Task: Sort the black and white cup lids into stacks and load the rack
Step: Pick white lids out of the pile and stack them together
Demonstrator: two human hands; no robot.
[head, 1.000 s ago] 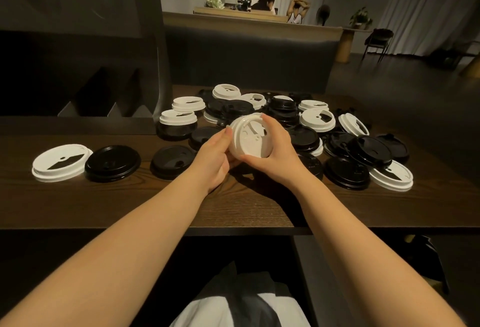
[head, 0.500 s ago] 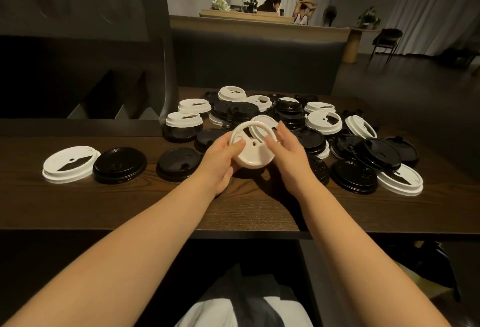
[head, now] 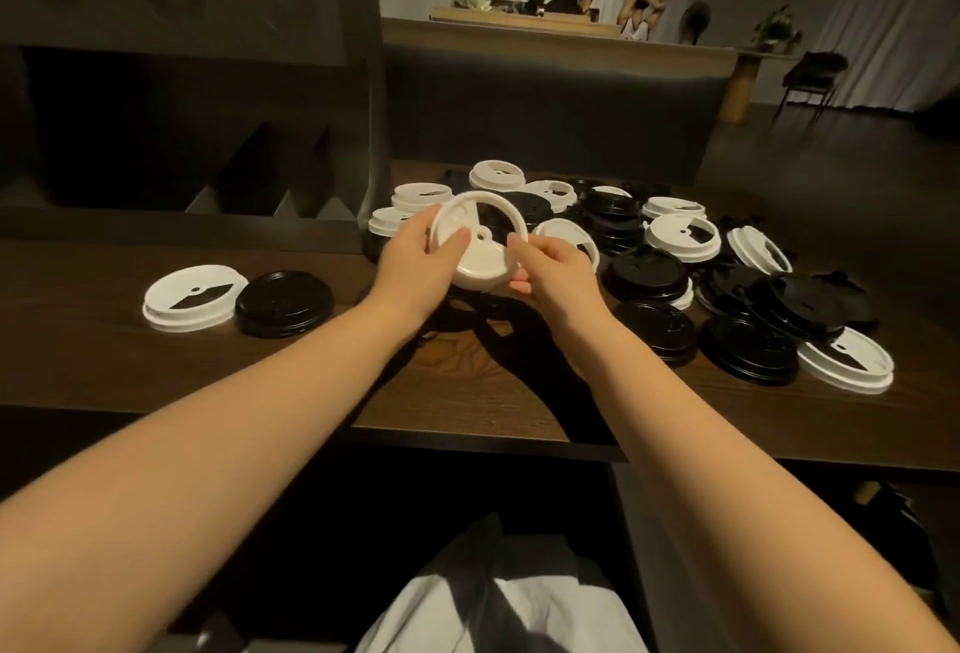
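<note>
While both hands, left [head: 415,263] and right [head: 558,270], grip one white lid [head: 475,244], bench [head: 467,392] pile [head: 649,257] is mostly unsorted; rack unloaded.

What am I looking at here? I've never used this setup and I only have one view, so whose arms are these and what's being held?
There is no machine. A person wears a camera on the head, looking forward and down, so the two bare arms are theirs. The left hand and right hand together hold one white lid, tilted up above the dark wooden table. Behind it lies an unsorted pile of black and white lids. At the left, one white lid on the table and one black lid lie side by side. The people in the background are not involved.
</note>
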